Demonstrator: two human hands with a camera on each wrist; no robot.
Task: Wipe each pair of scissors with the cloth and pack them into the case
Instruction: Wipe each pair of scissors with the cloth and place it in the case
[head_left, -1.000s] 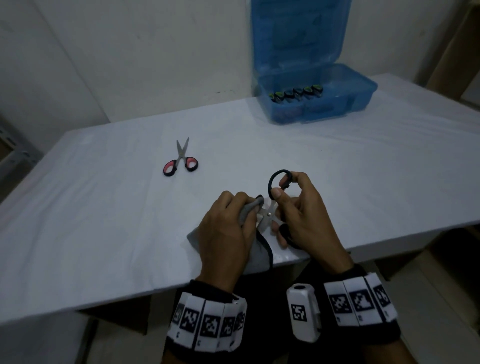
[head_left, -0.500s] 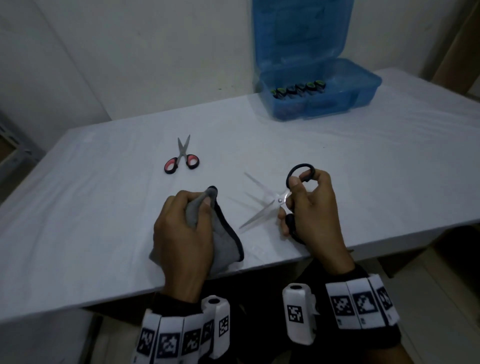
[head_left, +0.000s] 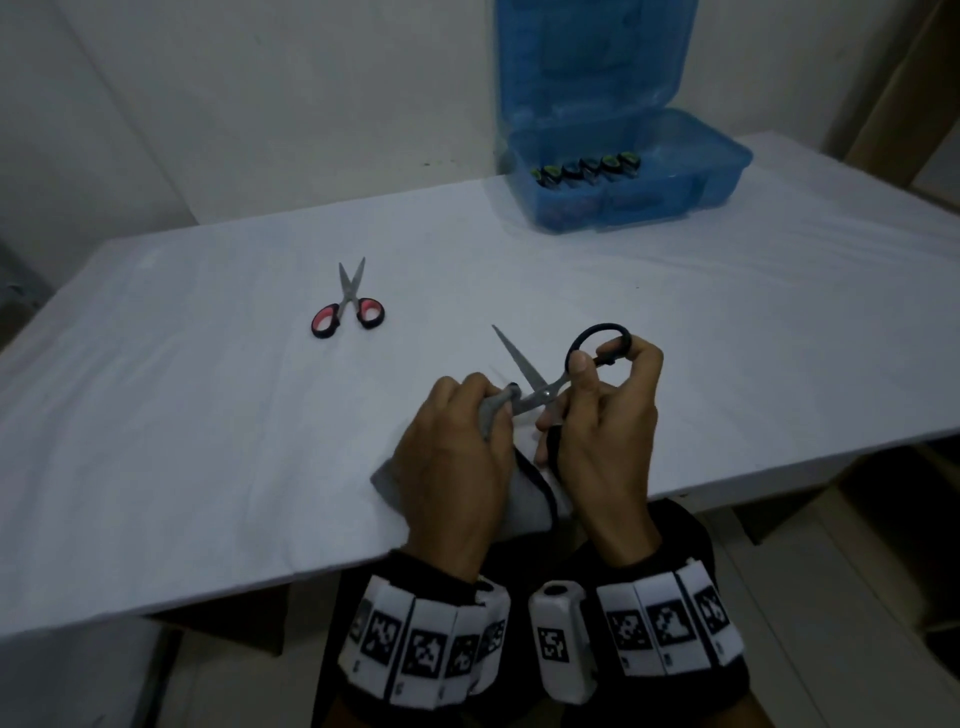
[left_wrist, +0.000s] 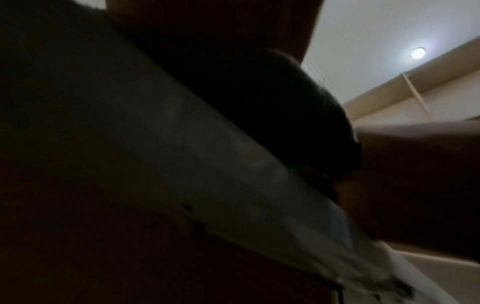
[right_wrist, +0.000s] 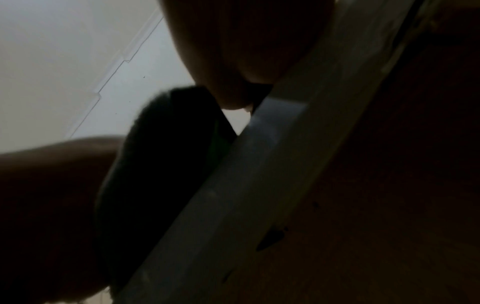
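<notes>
Head view, left to right. A pair of red-handled scissors (head_left: 349, 304) lies flat on the white counter (head_left: 182, 415), blades slightly parted and pointing toward the far wall, well apart from both hands.

Near the front edge of the counter, the left hand (head_left: 452, 467) has its grip closed round a grey cloth (head_left: 524, 506): the fingers curl over a fold of the cloth and pinch it about the lower blade of the black-handled scissors (head_left: 550, 387). The rest of the cloth, edged with a dark trim, hangs below the hand onto the counter edge.

The black-handled scissors are held above the counter with blades spread wide; the free upper blade points up and to the left, the other blade is covered by the cloth.

The right hand (head_left: 605, 431), just beside the left, has its grip closed on the scissors' handles, the thumb through the upper black loop and the remaining fingers curled at the lower handle.

At the far right of the counter stands the blue translucent case (head_left: 675, 171), its lid raised against the wall; a row of dark handles with green inserts stands inside it at the left part.

Both wrist views are dark and blurred; each shows only a pale band crossing the frame and indistinct dark shapes.
</notes>
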